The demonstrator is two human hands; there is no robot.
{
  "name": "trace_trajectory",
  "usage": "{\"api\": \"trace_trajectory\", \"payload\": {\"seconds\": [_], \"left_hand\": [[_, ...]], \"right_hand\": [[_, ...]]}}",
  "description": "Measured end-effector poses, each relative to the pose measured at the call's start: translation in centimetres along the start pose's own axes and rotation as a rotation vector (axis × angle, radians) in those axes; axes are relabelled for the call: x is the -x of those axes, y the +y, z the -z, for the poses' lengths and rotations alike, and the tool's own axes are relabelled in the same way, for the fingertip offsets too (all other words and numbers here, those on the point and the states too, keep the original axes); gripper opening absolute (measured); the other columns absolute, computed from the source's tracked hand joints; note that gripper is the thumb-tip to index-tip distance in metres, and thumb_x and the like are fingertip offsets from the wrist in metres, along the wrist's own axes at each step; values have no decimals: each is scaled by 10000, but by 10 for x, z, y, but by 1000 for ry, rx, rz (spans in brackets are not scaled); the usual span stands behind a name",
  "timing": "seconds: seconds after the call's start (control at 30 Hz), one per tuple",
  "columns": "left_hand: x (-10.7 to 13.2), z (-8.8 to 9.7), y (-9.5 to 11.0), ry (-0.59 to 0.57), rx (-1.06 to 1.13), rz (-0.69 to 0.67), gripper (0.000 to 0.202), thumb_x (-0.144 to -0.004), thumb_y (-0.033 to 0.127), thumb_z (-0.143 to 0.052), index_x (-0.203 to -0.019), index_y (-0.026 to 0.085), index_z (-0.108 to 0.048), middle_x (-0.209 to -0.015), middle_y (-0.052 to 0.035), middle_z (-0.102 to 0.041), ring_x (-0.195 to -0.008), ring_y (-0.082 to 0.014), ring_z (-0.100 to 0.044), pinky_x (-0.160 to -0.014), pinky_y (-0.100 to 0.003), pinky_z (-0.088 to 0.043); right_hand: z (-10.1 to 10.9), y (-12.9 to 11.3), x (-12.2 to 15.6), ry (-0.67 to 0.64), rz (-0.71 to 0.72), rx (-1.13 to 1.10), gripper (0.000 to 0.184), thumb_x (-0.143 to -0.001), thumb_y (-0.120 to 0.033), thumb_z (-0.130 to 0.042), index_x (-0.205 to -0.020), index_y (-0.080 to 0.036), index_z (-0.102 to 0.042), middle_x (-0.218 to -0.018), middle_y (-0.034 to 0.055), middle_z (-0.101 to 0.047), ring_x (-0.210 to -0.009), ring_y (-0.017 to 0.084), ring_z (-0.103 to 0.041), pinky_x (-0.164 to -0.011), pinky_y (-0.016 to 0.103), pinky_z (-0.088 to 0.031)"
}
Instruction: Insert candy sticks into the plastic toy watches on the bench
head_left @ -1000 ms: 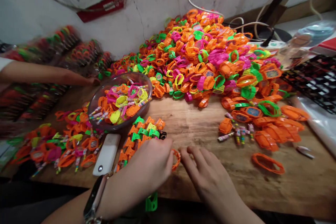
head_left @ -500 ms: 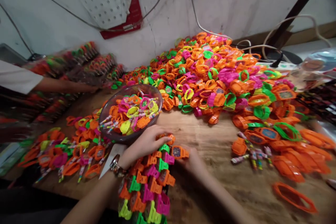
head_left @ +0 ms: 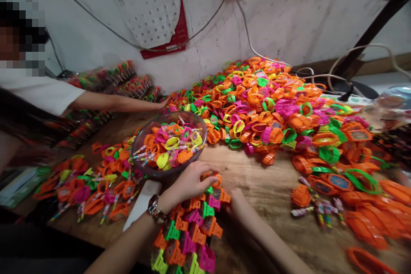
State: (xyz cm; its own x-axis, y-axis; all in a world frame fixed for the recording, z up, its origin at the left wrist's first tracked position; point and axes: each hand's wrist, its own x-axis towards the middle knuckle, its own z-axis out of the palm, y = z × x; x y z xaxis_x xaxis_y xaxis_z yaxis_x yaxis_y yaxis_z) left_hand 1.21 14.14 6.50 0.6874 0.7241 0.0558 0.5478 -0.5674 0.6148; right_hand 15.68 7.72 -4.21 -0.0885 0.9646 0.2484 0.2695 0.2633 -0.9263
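Observation:
A long chain of linked toy watches (head_left: 189, 231) in orange, pink and green hangs from the wooden table's front edge up to my hands. My left hand (head_left: 188, 182), a wristwatch on its wrist, curls over the chain's top end, fingers closed on an orange watch. My right hand (head_left: 237, 203) lies just right of the chain, fingers tucked against it and mostly hidden. A clear bowl (head_left: 192, 120) of watch parts stands right behind my left hand.
A huge heap of coloured plastic watches (head_left: 272, 102) covers the table's back right. Loose watches (head_left: 96, 180) lie at the left, a white device (head_left: 143, 199) beside them. Another person's arm (head_left: 118, 102) reaches from the left towards the heap. Bagged watches (head_left: 105, 81) line the wall.
The view has tilted up and the chain of watches has come up onto the table edge. Both my hands moved forward to its top end. The other person's arm reached further right.

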Motion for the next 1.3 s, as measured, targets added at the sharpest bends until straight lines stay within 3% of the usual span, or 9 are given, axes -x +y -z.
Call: {"api": "trace_trajectory", "payload": {"seconds": [0.17, 0.3, 0.47, 0.63, 0.83, 1.1, 1.3], "left_hand": [[5, 11, 3, -112, -13, -70, 293, -884, 352, -556, -1121, 212, -655, -1161, -73, -679, -1102, -212, -601, -1005, -357, -416], [11, 10, 4, -135, -121, -45, 299, -849, 234, -541, -1132, 197, -631, -1184, -70, -656, -1137, -231, -563, -1038, -403, -379], [14, 4, 3, -141, -191, 42, 462, -807, 205, -531, -1268, 190, -534, -1261, -78, -597, -1173, -253, -519, -1046, -417, -380], [15, 6, 5, -167, -165, 29, 505, -789, 210, -538, -1292, 194, -502, -1288, -74, -575, -1197, -258, -499, -1071, -427, -358], [16, 4, 2, -135, -139, 3, 653, -794, 312, -558, -1399, 184, -351, -1387, -105, -492, -1256, -298, -454, -1091, -473, -337], [16, 5, 2, -207, -173, -17, 789, -704, 255, -582, -1433, 143, -303, -1388, -160, -466, -1274, -333, -422, -1102, -503, -304], [18, 10, -4, -175, 18, -3, 726, -746, 240, -558, -1427, 230, -306, -1426, -76, -466, -1309, -266, -407, -1117, -457, -299]], "right_hand": [[-8, 3, -7, -13, 11, 26, 202, -696, -176, -456, -614, -193, -640, -655, 18, -706, -578, 183, -602, -583, 284, -508], [-12, 3, 0, 41, -36, 69, 186, -693, -191, -497, -630, -180, -672, -632, 55, -714, -579, 241, -647, -538, 319, -532], [13, -16, 24, 88, -94, -79, 316, -774, -325, -573, -1016, -177, -711, -963, 103, -743, -805, 246, -713, -677, 316, -585], [25, -29, 27, 235, -169, -94, 398, -735, -588, -646, -792, -204, -735, -777, 92, -745, -680, 245, -709, -620, 302, -578], [20, -32, 10, 250, -273, -64, 539, -684, -718, -619, -733, -191, -719, -686, 86, -721, -596, 232, -677, -582, 309, -553], [17, -34, 5, 249, -348, -33, 503, -683, -686, -636, -715, -188, -697, -654, 72, -703, -563, 208, -650, -581, 293, -538], [29, -24, 14, 136, -320, -101, 376, -750, -558, -670, -776, -183, -703, -720, 65, -708, -671, 199, -673, -630, 260, -544]]}}
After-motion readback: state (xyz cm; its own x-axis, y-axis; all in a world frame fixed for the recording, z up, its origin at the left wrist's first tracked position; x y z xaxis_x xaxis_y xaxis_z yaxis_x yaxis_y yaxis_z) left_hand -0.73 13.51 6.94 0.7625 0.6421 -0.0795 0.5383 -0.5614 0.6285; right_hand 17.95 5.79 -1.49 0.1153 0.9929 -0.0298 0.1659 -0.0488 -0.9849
